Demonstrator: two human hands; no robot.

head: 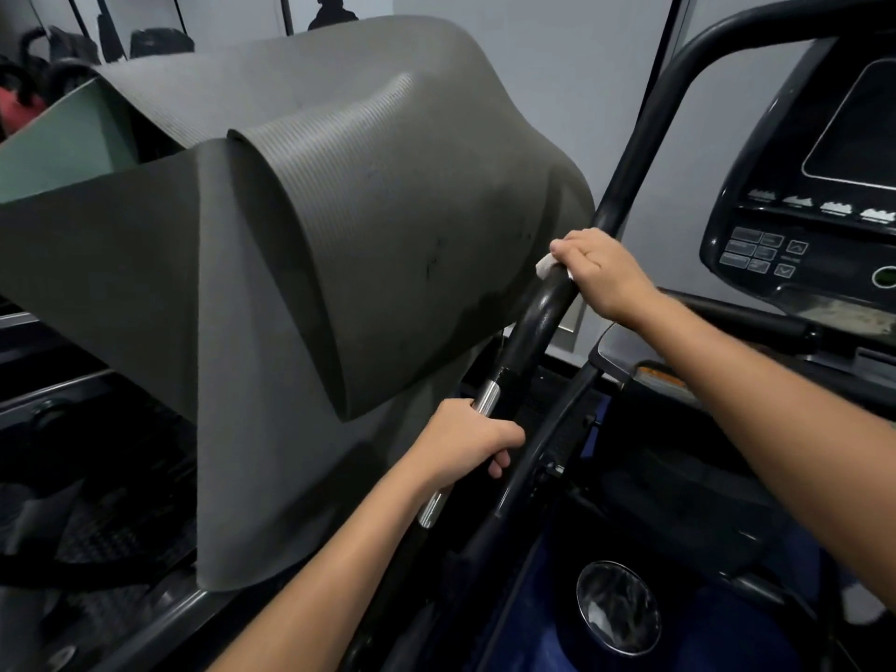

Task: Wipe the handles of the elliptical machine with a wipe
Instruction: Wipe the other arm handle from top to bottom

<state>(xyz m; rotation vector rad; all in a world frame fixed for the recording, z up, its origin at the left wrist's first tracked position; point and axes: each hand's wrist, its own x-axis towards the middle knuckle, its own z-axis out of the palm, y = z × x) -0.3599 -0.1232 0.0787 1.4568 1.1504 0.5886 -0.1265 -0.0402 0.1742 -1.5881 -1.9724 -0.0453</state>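
Close beside the draped mat point(339, 225), right fingers point(574, 247) clasp wipe point(547, 267) (left fingers point(504, 436) grip handle point(543, 312)).

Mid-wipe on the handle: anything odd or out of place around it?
Yes: a grey exercise mat is draped and folded over the neighbouring machine, its edge hanging right beside the handle near the wipe under the right hand. The left hand grips the chrome section lower down.

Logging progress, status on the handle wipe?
Right hand grips wipe on handle. Left hand holds chrome section. Mat draped alongside.
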